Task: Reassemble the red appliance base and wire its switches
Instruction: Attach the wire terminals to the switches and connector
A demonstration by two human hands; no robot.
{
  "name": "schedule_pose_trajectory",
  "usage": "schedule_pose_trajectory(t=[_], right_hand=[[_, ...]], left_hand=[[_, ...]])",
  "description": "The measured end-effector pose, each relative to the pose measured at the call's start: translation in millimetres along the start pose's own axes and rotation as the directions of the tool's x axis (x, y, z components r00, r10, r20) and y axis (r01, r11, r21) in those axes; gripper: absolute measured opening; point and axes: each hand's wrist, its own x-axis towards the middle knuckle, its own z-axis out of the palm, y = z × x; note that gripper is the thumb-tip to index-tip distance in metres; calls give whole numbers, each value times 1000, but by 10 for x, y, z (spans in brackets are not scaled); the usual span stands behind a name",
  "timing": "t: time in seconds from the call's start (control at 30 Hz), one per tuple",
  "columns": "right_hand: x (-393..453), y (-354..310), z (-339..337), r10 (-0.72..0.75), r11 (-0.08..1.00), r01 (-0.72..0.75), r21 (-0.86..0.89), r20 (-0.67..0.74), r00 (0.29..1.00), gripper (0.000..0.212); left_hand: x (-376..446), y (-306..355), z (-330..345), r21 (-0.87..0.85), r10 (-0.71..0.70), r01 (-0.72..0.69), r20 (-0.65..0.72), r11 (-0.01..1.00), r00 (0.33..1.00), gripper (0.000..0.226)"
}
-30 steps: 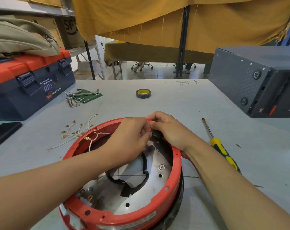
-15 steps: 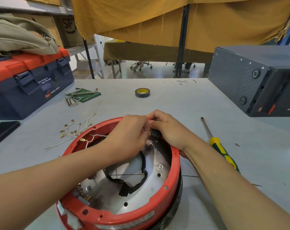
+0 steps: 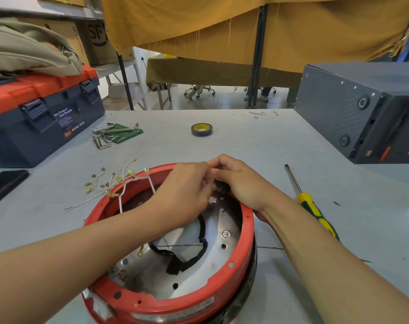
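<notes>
Both hands meet at the far rim of the red appliance base [image 3: 234, 272]. His or her left hand [image 3: 187, 190] has its fingers curled inward toward the right, pinching something small that I cannot make out from where I stand. Opposite it, the right hand [image 3: 243, 183] curls over the rim and grips a small black switch [image 3: 221, 187] seated in the red wall, thumb side toward the left hand.

That base lies on the grey table [image 3: 257, 146] with its open side up, tilted so its near edge sits lower in view; its ring is slightly oval as seen, long axis running from near left to far right. Inside is a shiny metal plate [image 3: 213, 256] with holes and a black sleeved cable [image 3: 199, 251] looping across it. White wires [image 3: 122, 197] with brass terminals rise over the left rim.

Just beside the base on the left, loose white leads with brass connectors [image 3: 98, 183] are scattered on the table. To the right a yellow-and-green screwdriver [image 3: 311, 204] lies with its blade pointing away. Farther off sit a roll of black tape [image 3: 201, 130], a set of hex keys [image 3: 114, 133], a blue and red toolbox [image 3: 42, 118] on the left, and a dark grey metal case [image 3: 353, 108] on the right.
</notes>
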Motion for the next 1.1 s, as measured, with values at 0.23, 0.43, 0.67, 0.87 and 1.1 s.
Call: schedule_pose_trajectory(t=[0.23,0.43,0.67,0.87,1.1], right_hand=[[6,24,-15,30,997,-30,75,-1,1000,19],[4,30,-25,36,999,-35,41,-18,999,20],[20,31,-22,16,1000,-16,22,-19,1000,19],[28,51,-33,25,1000,-25,6,-25,999,19],[23,38,-47,9,996,-14,-93,-52,999,18]], left_hand=[[0,-62,-95,-162,-137,153,106,975,985,8],[1,-63,-123,-167,-175,194,117,967,977,9],[12,-82,-88,-174,-172,195,139,965,975,12],[25,-121,-101,-329,-250,320,240,889,938,12],[36,-132,-198,-368,-225,330,300,869,927,9]])
